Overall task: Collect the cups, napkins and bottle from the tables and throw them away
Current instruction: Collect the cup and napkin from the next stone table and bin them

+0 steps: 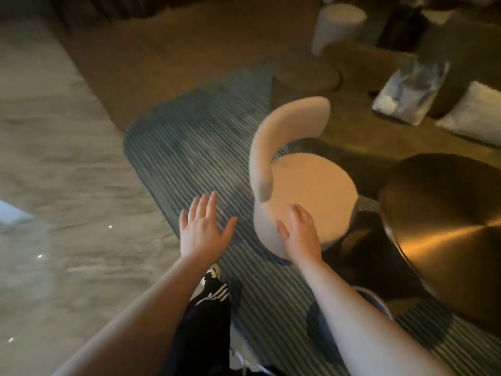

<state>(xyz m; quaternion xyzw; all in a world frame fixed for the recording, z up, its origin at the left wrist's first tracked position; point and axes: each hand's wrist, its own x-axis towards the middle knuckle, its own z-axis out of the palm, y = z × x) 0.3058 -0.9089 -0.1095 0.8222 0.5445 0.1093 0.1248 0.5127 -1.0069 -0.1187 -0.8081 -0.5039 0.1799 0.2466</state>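
Note:
Both of my hands are stretched out in front of me and hold nothing. My left hand point(202, 229) hovers over the striped rug with its fingers straight and spread. My right hand point(299, 233) is in front of the round beige chair, fingers straight; whether it touches the seat I cannot tell. A clear plastic bag point(412, 93) with something white inside stands on the floor at the upper right. No cups, napkins or bottle show clearly; the picture is blurred.
A beige round chair point(306, 185) with a curved back stands on a grey-green striped rug point(195, 147). A round brass-coloured table point(444, 213) is at the right. A white cushion point(477, 115) and a white cylinder point(339, 25) lie farther back. Marble floor point(54, 158) runs along the left.

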